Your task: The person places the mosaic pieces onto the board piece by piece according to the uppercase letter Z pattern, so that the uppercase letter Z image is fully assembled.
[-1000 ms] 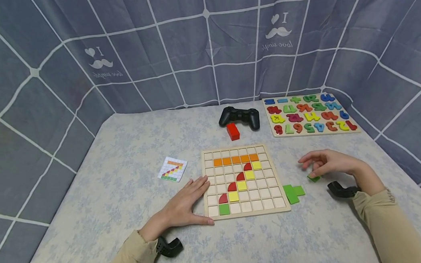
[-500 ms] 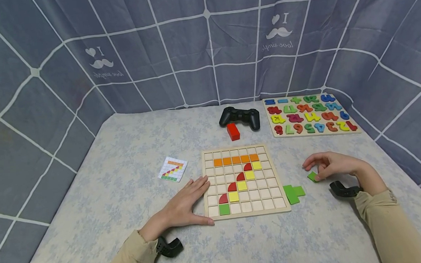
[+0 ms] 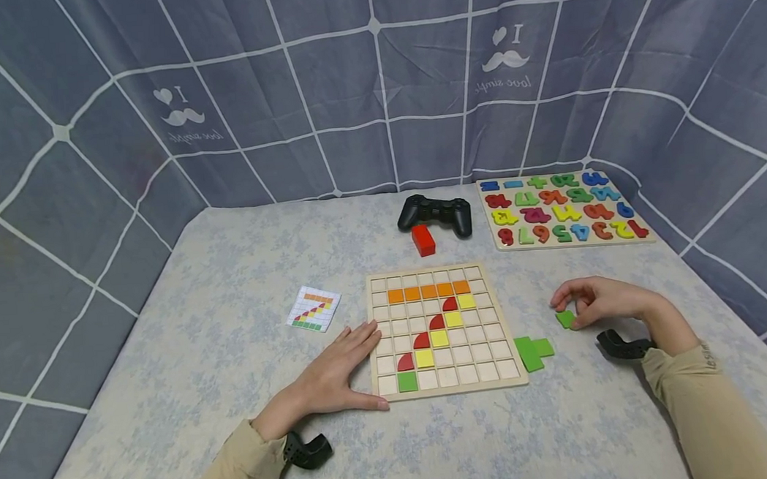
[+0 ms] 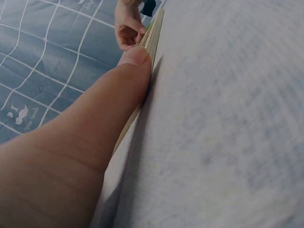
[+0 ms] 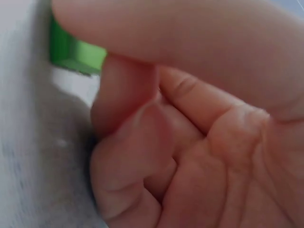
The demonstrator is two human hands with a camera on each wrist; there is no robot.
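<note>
A wooden grid board (image 3: pixel 521 363) lies on the table, bearing an orange row, a diagonal of red quarter-circle and yellow square tiles, and one green tile (image 3: pixel 407 381) near the lower left. My left hand (image 3: pixel 331 374) lies spread on the table, fingertips and thumb touching the board's left edge; the left wrist view shows its thumb (image 4: pixel 135 59) against the rim. Right of the board, my right hand (image 3: pixel 614 304) pinches a green square tile (image 3: pixel 564 320) by thumb and fingers, low over the table. That tile (image 5: pixel 85 54) is partly covered by the thumb in the right wrist view.
Several loose green tiles (image 3: pixel 529 353) touch the board's right edge. A pattern card (image 3: pixel 314 309) lies to its left. Behind the board are a black game controller (image 3: pixel 435 213) and a red block (image 3: pixel 423 241). A number puzzle board (image 3: pixel 647 236) lies at the back right.
My right hand has shifted slightly to the right, and more of the green tile shows at its thumb, turned a little. The left hand and the board have stayed in place.
</note>
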